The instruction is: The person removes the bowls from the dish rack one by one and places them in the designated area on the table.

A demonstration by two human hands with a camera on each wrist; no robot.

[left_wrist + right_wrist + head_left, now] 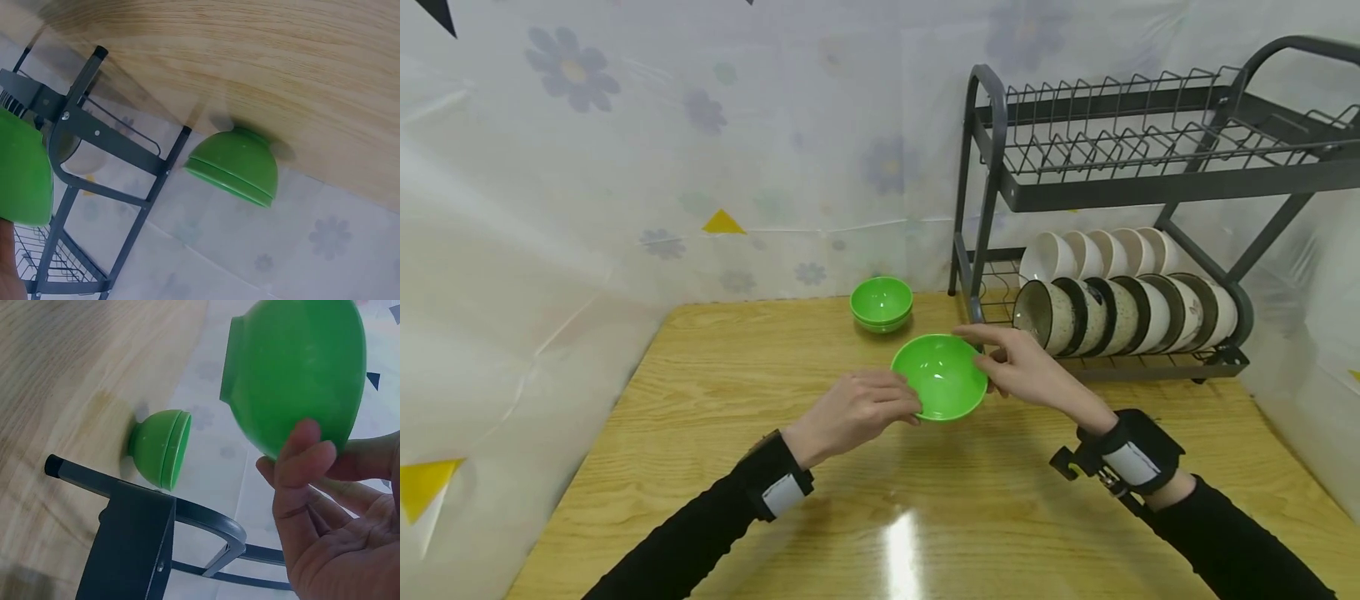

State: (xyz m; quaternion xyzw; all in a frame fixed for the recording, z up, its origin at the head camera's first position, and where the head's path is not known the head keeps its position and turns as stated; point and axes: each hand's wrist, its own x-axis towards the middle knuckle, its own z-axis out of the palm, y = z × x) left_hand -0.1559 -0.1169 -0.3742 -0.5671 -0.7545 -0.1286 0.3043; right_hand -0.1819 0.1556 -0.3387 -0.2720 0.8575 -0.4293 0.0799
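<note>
Between the two hands, a green bowl (942,379) is held above the wooden table with its opening up. My left hand (867,408) grips its near left rim. On the other side, my right hand (1018,362) pinches the right rim, its index finger reaching along the far edge. The right wrist view shows fingertips (306,459) against the bowl's outer wall (300,369). Behind the held bowl, two nested green bowls (882,304) stand at the table's back edge, also visible in the left wrist view as a green stack (236,165).
At the right stands a dark two-tier dish rack (1150,187). Its lower tier holds a back row of white bowls (1048,257) and a front row of patterned bowls (1045,317). Flowered plastic sheeting (820,150) hangs behind the wooden table (730,350).
</note>
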